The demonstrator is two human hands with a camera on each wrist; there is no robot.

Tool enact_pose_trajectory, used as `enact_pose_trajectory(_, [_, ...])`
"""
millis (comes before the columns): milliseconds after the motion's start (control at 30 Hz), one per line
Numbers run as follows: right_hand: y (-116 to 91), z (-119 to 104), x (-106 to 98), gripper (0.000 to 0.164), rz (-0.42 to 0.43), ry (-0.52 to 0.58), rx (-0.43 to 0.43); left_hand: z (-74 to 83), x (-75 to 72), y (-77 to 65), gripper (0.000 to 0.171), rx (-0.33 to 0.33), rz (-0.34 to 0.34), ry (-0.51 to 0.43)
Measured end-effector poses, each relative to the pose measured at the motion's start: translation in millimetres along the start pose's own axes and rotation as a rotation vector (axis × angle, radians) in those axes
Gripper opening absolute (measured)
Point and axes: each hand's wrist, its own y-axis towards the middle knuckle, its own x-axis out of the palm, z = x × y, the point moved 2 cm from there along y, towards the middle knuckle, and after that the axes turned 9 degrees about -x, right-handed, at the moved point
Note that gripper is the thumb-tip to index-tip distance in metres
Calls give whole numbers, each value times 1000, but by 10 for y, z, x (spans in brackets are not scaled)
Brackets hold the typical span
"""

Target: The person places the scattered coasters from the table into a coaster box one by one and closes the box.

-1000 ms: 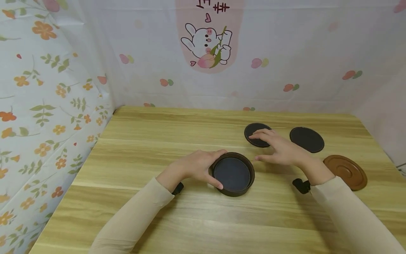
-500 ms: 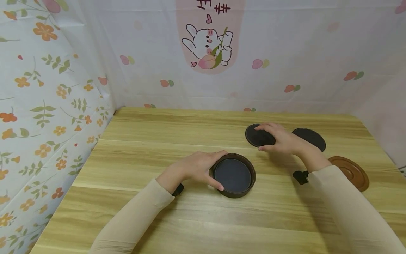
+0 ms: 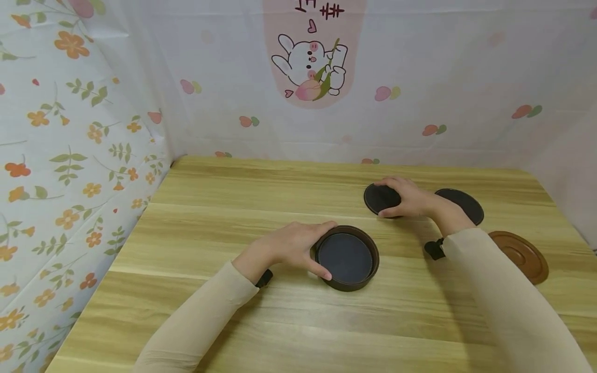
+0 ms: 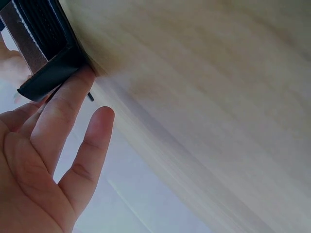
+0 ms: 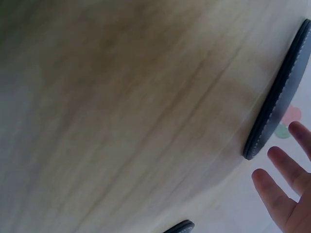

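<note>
The left hand (image 3: 298, 244) grips a round brown leather holder (image 3: 351, 285); the right hand (image 3: 408, 198) spreads over a black leather disc (image 3: 380, 199), pinch unclear.

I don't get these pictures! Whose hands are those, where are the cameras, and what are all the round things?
There's no robot here: these are a person's two bare hands. The big picture comes from a camera on the person's head, looking forward and down. The two smaller, tilted-looking pictures come from cameras on the wrists, one for each hand.

On the pale wood-grain table you can see a round, dark-brown open container, a flat, round black disc with a stitched edge, another flat, round black disc, and a round orange-brown disc with rings.

The left hand grips the container by its side. The right hand is over the black disc nearer the container; I can't tell whether it has hold of it.
</note>
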Motion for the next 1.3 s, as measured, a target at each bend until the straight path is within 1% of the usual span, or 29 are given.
enact_pose_trajectory(200, [50,43,9,81,-9,8,-21,11,-3,9,106,2,-14,2])
enact_pose_trajectory(433, [75,67,16,81,-41,-18,13,-1,-21,12,108,-21,-24,10])
enact_pose_trajectory(600, [84,80,26,81,-64,-10,29,-6,-27,14,107,-19,-22,5])
enact_pose_trajectory(867, [92,57,27,75,-32,-60,30,5,-7,12,105,0,-18,-6])
enact_pose_trajectory(967, [95,53,26,74,-26,-71,31,12,-5,11,105,-3,-17,0])
enact_pose_trajectory(1300, [53,68,17,74,-31,-50,22,5,-10,13,104,-13,-17,7])
